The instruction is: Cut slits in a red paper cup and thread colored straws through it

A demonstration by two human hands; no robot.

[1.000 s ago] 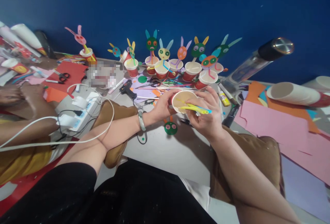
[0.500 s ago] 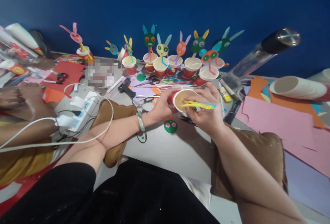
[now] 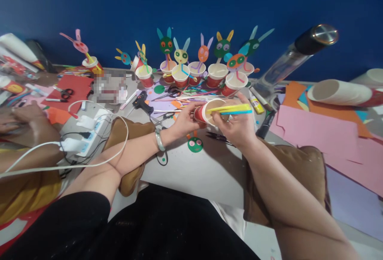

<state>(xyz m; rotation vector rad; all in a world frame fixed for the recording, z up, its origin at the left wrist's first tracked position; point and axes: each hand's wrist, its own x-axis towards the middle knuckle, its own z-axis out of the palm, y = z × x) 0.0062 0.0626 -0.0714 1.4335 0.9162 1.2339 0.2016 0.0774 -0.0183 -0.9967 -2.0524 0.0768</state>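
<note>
My left hand (image 3: 186,121) is closed around the red outside of a paper cup (image 3: 207,117), which is tipped so its white mouth faces right. My right hand (image 3: 241,129) is closed on yellow and blue sticks (image 3: 236,109). Their near ends reach over the cup's mouth; whether they touch the inside, I cannot tell. Some fingers of the right hand lie behind the sticks and the rim, partly hidden. Just below the cup, a green round paper face (image 3: 195,144) with pink eyes lies on the table, and black pens (image 3: 220,137) lie beside it.
Several cups with paper rabbit figures (image 3: 180,75) line the wall. A glue gun (image 3: 143,102), scissors (image 3: 160,121) and a white power strip (image 3: 95,134) with cables lie left. A clear bottle (image 3: 281,70) and pink paper (image 3: 318,132) are right. Another person's hands (image 3: 32,120) are far left.
The yellow and blue sticks have turned more level and spread apart, with more of the blue one showing. The cup has tilted further to the right. The whole view has shifted slightly.
</note>
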